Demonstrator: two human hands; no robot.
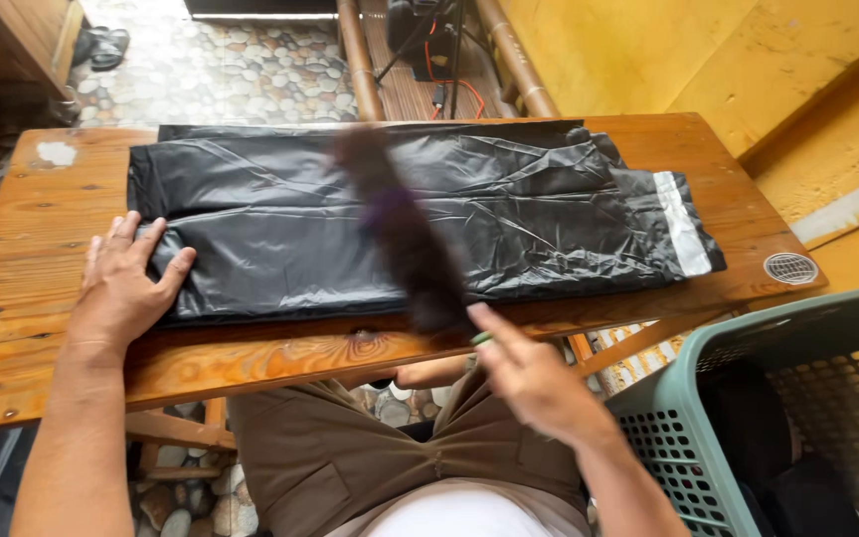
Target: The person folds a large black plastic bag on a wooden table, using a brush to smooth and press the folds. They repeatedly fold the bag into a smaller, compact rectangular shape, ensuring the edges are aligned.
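**Brushing the folded black garment**

Head view: at centre frame, the black garment (400, 224) lies flat on the wooden table (42, 328). The left hand (131, 283), fingers spread wide, presses its left edge. The right hand (534, 378) grips a blurred dark brush (405, 239) over the cloth. Judged next: keep the fabric pinned.

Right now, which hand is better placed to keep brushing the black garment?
The right hand: its fingers already grip the blurred duster over the black garment. The left hand lies flat, pinning its edge.

Left hand (129, 281) lies flat, fingers spread; right hand (537, 378) is closed, forefinger extended.
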